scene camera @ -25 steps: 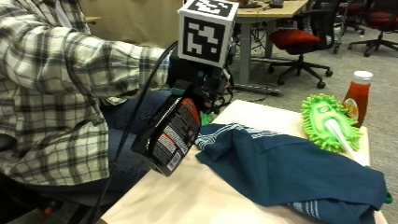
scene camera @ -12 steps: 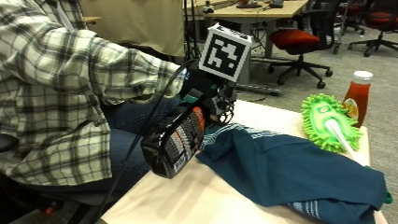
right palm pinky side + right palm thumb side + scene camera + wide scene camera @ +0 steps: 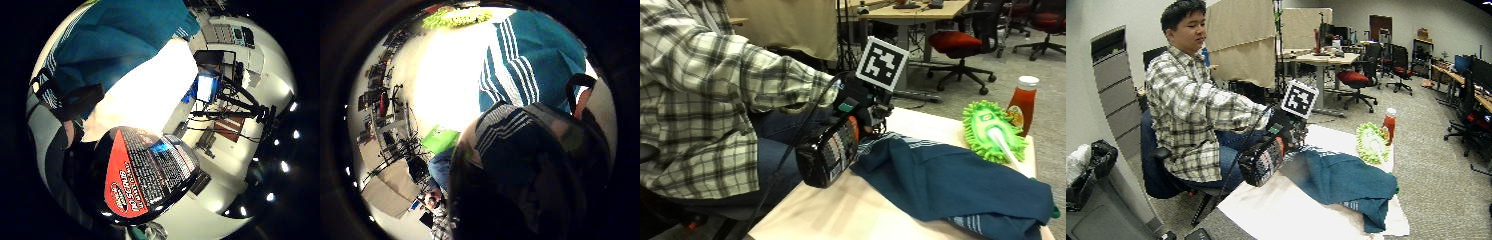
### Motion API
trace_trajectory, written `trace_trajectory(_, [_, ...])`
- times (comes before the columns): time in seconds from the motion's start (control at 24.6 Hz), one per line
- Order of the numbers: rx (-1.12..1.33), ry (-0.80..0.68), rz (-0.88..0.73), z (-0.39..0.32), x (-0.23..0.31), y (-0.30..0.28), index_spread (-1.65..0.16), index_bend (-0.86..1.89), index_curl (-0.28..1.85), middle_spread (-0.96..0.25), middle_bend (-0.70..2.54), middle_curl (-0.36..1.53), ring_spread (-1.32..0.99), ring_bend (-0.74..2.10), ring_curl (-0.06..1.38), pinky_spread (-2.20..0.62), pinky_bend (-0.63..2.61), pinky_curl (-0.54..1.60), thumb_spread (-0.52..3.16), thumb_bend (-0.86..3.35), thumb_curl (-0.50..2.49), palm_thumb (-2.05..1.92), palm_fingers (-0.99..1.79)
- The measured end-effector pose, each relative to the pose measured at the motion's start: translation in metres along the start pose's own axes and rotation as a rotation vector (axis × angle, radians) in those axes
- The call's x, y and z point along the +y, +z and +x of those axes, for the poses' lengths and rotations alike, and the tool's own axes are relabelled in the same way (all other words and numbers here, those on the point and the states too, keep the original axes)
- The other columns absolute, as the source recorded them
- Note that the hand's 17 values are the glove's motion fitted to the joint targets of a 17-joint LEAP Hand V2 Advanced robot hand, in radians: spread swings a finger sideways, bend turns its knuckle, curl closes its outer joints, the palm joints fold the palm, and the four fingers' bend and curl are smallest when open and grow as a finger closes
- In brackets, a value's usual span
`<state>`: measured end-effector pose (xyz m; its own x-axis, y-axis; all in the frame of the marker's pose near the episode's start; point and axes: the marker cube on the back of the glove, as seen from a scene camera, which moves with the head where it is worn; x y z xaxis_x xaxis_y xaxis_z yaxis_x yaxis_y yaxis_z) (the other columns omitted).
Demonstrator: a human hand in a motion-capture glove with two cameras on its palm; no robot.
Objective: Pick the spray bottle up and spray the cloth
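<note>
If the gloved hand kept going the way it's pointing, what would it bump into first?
Probably the teal cloth. The right hand holds the spray bottle tilted toward the cloth's near edge, though depth is hard to judge.

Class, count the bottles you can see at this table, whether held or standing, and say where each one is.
2. A black spray bottle, held by the gloved right hand at the table's near edge beside the teal cloth; a red sauce bottle behind the green duster.

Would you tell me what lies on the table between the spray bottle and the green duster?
The teal cloth fills most of the stretch between the spray bottle and the green duster, as the outside view shows.
</note>
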<state>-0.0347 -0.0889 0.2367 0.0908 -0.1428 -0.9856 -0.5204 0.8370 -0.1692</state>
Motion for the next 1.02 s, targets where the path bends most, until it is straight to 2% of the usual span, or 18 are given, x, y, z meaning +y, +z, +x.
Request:
trace_trajectory(0.12, [0.004,-0.049,-0.002,-0.005,0.001,0.002,-0.26,0.39,0.63,-0.12,0.63,0.53,-0.21,0.66,0.47,-0.13,0.34,0.4,0.03,-0.03,0.8,1.05,1.34])
trace_trajectory(0.41, [-0.124,-0.052,0.042,-0.001,0.001,-0.009,-0.26,0.39,0.63,-0.12,0.63,0.53,-0.21,0.66,0.47,-0.13,0.34,0.4,0.03,-0.03,0.8,1.05,1.34])
trace_trajectory(0.85, [-0.92,-0.219,0.342,0.031,0.034,-0.082,-0.26,0.39,0.63,-0.12,0.64,0.53,-0.21,0.65,0.47,-0.13,0.34,0.4,0.03,-0.03,0.81,1.05,1.34])
trace_trajectory(1.02, [-1.111,-0.299,0.437,0.044,0.047,-0.099,-0.26,0.39,0.63,-0.12,0.64,0.53,-0.21,0.65,0.47,-0.13,0.34,0.4,0.03,-0.03,0.81,1.05,1.34])
